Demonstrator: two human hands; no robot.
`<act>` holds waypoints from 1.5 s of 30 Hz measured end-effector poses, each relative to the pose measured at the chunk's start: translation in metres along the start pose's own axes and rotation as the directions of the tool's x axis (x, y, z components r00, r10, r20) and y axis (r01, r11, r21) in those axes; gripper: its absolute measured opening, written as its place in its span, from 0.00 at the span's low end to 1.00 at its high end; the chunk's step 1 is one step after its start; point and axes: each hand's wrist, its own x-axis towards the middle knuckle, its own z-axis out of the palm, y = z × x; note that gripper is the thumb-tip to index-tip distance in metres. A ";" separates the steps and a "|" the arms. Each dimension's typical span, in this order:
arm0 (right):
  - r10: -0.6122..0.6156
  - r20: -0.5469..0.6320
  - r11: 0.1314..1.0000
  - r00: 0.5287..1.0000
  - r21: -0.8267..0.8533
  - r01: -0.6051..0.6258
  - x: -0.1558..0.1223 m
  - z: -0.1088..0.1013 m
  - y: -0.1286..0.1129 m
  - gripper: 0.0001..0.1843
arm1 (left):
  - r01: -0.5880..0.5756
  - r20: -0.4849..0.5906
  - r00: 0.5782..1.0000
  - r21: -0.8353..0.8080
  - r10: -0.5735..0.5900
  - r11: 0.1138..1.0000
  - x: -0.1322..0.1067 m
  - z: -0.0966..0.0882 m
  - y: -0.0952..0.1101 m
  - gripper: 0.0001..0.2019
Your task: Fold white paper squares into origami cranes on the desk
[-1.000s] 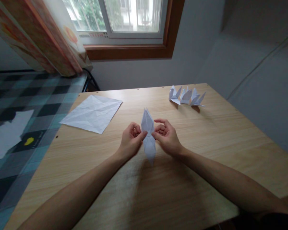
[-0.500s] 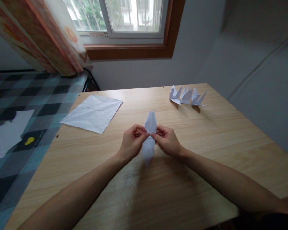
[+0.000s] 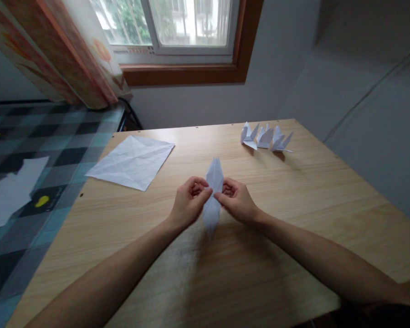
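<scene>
A narrow, pointed piece of folded white paper (image 3: pixel 213 214) stands lengthwise over the middle of the wooden table (image 3: pixel 294 237). My left hand (image 3: pixel 188 205) pinches its left edge at the waist with thumb and fingers curled. My right hand (image 3: pixel 237 202) pinches the right edge the same way. Both hands meet at the middle of the paper. Its upper tip points away from me and its lower tip toward me.
A creased flat white sheet (image 3: pixel 131 161) lies at the table's far left. Several finished folded paper figures (image 3: pixel 265 137) stand at the far right. A checked bedspread (image 3: pixel 37 150) with white papers (image 3: pixel 7 191) lies left of the table. A wall runs along the right.
The folded paper has dropped lower toward the table. My right hand's fingers, spread a second ago, have curled shut, and both hands have drawn closer together on the paper.
</scene>
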 end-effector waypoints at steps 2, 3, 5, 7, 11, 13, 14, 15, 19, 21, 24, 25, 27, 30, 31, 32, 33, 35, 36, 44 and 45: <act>0.010 -0.008 1.000 1.000 0.026 -0.010 0.001 -0.001 0.000 0.15 | 0.008 0.026 1.000 0.005 -0.008 1.000 -0.001 0.000 0.002 0.11; 0.012 -0.012 0.999 1.000 0.036 -0.012 0.001 -0.001 0.000 0.15 | 0.009 0.039 0.999 0.013 -0.009 1.000 -0.001 0.000 0.003 0.12; 0.011 -0.016 0.999 1.000 0.050 -0.010 0.002 -0.002 0.000 0.15 | -0.006 0.049 0.999 0.044 0.004 0.999 -0.001 -0.001 0.003 0.12; 0.013 -0.009 0.998 1.000 0.055 -0.013 0.002 -0.002 -0.001 0.14 | -0.035 0.042 0.999 0.075 0.032 0.997 -0.001 -0.002 0.003 0.09; 0.029 -0.024 0.999 0.999 0.047 -0.027 0.003 -0.003 0.000 0.16 | -0.052 0.042 0.998 0.130 0.047 0.990 0.000 -0.003 0.000 0.07; 0.022 -0.072 0.999 0.997 0.042 -0.019 0.004 -0.003 0.001 0.19 | -0.069 0.032 0.997 0.191 0.064 0.979 -0.001 -0.003 0.000 0.07; 0.015 -0.099 0.999 0.995 0.040 -0.011 0.004 -0.003 0.002 0.20 | -0.102 0.018 0.995 0.238 0.100 0.966 -0.002 -0.003 0.000 0.06; 0.006 -0.124 0.999 0.992 0.037 -0.001 0.004 -0.003 0.003 0.21 | -0.146 0.011 0.989 0.292 0.150 0.945 -0.002 -0.003 0.001 0.06; -0.065 -0.164 0.998 0.984 -0.003 0.065 0.003 -0.003 0.005 0.19 | -0.294 0.090 0.955 0.408 0.283 0.864 -0.005 -0.003 0.007 0.06; -0.124 -0.125 0.991 0.984 -0.061 0.117 0.001 -0.003 0.004 0.17 | -0.307 0.142 0.951 0.392 0.273 0.867 -0.005 -0.004 0.009 0.07; -0.232 -0.023 0.955 0.972 -0.196 0.223 -0.003 -0.002 0.000 0.13 | -0.273 0.160 0.960 0.338 0.231 0.901 -0.004 -0.005 0.010 0.11; -0.275 0.015 0.931 0.961 -0.244 0.270 -0.005 -0.001 -0.003 0.11 | -0.244 0.162 0.966 0.304 0.202 0.921 -0.004 -0.005 0.010 0.13; -0.348 0.096 0.875 0.932 -0.324 0.360 -0.006 -0.001 -0.006 0.07 | -0.160 0.147 0.981 0.226 0.129 0.961 -0.004 -0.005 0.009 0.15; -0.396 0.184 0.809 0.900 -0.393 0.437 -0.007 -0.001 -0.009 0.09 | -0.039 0.082 0.996 0.119 0.029 0.992 -0.003 -0.005 0.005 0.14; -0.402 0.183 0.800 0.897 -0.407 0.441 -0.006 -0.001 -0.009 0.10 | -0.017 0.063 0.998 0.081 0.012 0.997 -0.002 -0.005 0.004 0.14; -0.411 0.167 0.793 0.896 -0.420 0.441 -0.006 -0.001 -0.008 0.11 | -0.006 0.051 0.999 0.042 0.004 0.999 -0.001 -0.006 0.003 0.14; -0.422 0.140 0.789 0.896 -0.431 0.439 -0.005 -0.002 -0.007 0.11 | -0.004 0.040 0.999 0.007 0.004 1.000 0.001 -0.006 0.002 0.14; -0.437 0.082 0.791 0.896 -0.440 0.426 -0.004 -0.004 -0.005 0.13 | 0.002 0.010 1.000 -0.069 -0.002 0.998 0.003 -0.007 0.000 0.14; -0.436 0.060 0.799 0.898 -0.434 0.417 -0.004 -0.005 -0.003 0.14 | 0.015 -0.006 1.000 -0.117 -0.016 0.993 0.005 -0.007 0.000 0.14; -0.372 0.105 0.889 0.922 -0.248 0.386 -0.001 -0.005 0.009 0.19 | 0.177 0.071 0.984 -0.372 -0.162 0.911 0.005 -0.004 0.001 0.19; -0.376 0.100 0.885 0.921 -0.257 0.389 -0.001 -0.005 0.009 0.18 | 0.187 0.091 0.982 -0.368 -0.165 0.911 0.004 -0.004 0.001 0.19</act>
